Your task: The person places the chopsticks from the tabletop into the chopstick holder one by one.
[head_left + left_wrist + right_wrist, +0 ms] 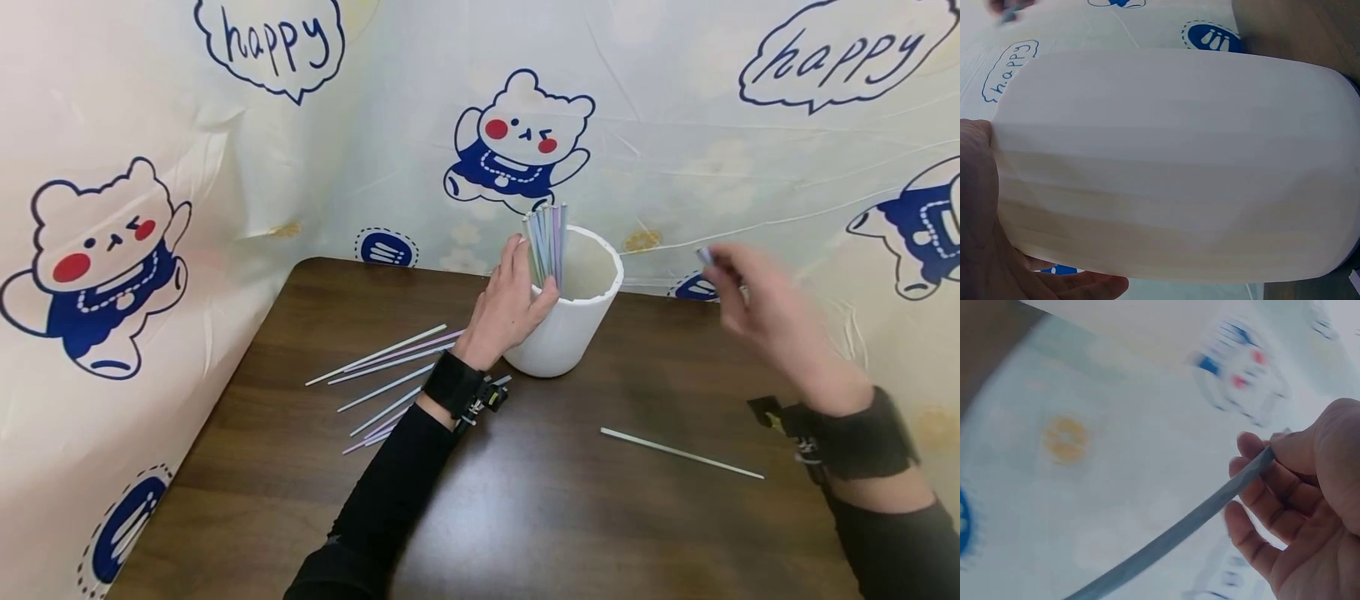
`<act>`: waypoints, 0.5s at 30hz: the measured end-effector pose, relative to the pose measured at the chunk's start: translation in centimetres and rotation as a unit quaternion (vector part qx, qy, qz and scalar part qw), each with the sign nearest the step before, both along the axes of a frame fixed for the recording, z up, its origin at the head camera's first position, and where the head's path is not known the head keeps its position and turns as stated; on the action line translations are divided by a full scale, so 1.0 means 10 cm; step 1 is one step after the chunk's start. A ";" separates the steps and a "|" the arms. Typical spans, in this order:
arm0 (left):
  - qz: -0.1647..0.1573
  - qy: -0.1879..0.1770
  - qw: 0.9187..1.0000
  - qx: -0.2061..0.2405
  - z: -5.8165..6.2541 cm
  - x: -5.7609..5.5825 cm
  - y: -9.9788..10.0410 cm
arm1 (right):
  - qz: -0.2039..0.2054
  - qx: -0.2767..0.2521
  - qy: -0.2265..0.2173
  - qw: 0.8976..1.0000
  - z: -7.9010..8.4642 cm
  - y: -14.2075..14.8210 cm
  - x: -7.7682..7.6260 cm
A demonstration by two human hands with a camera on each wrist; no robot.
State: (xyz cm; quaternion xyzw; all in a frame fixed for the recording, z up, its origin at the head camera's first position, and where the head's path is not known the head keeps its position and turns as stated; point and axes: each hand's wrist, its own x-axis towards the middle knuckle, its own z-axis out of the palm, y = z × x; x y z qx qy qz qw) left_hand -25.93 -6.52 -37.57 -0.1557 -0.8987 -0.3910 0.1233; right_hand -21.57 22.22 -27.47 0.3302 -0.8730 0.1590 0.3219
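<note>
A white round container (pixel 562 337) stands on the table, with a bundle of thin pastel straws (pixel 553 246) poking out above its rim on the left. My left hand (pixel 504 304) grips the container near the rim, beside the straws. In the left wrist view the container's smooth wall (pixel 1172 162) fills most of the picture, with the thumb and fingers around its end. To the right of the container, raised above the table, my right hand (pixel 780 312) pinches a straw. The right wrist view shows that greyish-blue straw (pixel 1172 535) held at one end between thumb and fingers.
Several loose straws (pixel 386 387) lie fanned out on the brown table (pixel 525 517) at the left, partly hidden by my left arm. A single pale straw (pixel 682 454) lies to the right, in front of the container. A printed cloth (pixel 405 108) hangs behind the table.
</note>
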 end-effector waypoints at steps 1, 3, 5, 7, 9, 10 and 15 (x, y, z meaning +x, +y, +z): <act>0.000 -0.001 1.000 -0.001 0.00 0.00 0.00 | -0.004 -0.010 0.005 1.000 0.11 -0.02 0.02; 0.001 -0.001 1.000 -0.001 0.00 0.00 0.00 | -0.015 -0.029 0.014 0.999 0.33 -0.06 0.06; 0.001 -0.002 1.000 -0.001 0.00 0.00 0.01 | -0.036 -0.040 0.028 0.998 0.54 -0.11 0.09; 0.000 -0.002 1.000 0.000 0.00 0.00 0.01 | -0.045 -0.050 0.039 0.997 0.73 -0.15 0.10; -0.002 -0.004 1.000 0.003 -0.01 0.01 0.01 | -0.047 -0.067 0.044 0.996 0.88 -0.19 0.09; -0.003 -0.006 1.000 0.004 0.00 0.01 0.01 | -0.049 -0.082 0.043 0.995 0.94 -0.21 0.08; -0.004 -0.014 1.000 0.009 0.00 0.02 0.02 | -0.033 -0.163 0.038 0.985 1.17 -0.33 -0.04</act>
